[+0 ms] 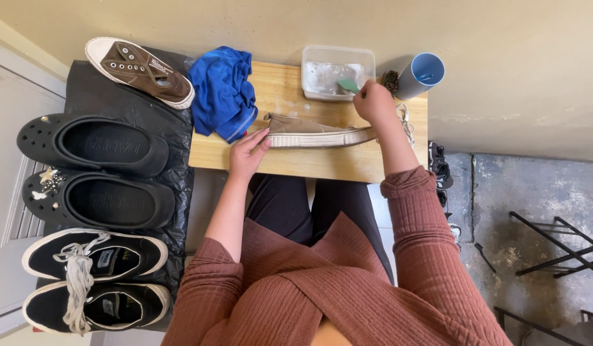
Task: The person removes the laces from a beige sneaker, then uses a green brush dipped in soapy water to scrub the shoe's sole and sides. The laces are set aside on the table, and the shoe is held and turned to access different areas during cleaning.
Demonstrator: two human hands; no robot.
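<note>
The left hand [247, 152] is laid flat, fingers extended, forearm bare; the right hand [373, 101] is curled closed, reached further forward, sleeve pushed up.

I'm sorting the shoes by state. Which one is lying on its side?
The brown shoe on the wooden board, steadied by the left hand. All others sit upright on the black sheet.

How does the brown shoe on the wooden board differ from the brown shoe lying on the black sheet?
The shoe on the board lies on its side, sole edge facing the camera; the shoe on the black sheet sits upright, opening showing. The left hand steadies the board shoe; the sheet shoe is untouched. The board shoe's lace lies loose beside it; the sheet shoe shows empty eyelets. Both are brown with white soles.
</note>
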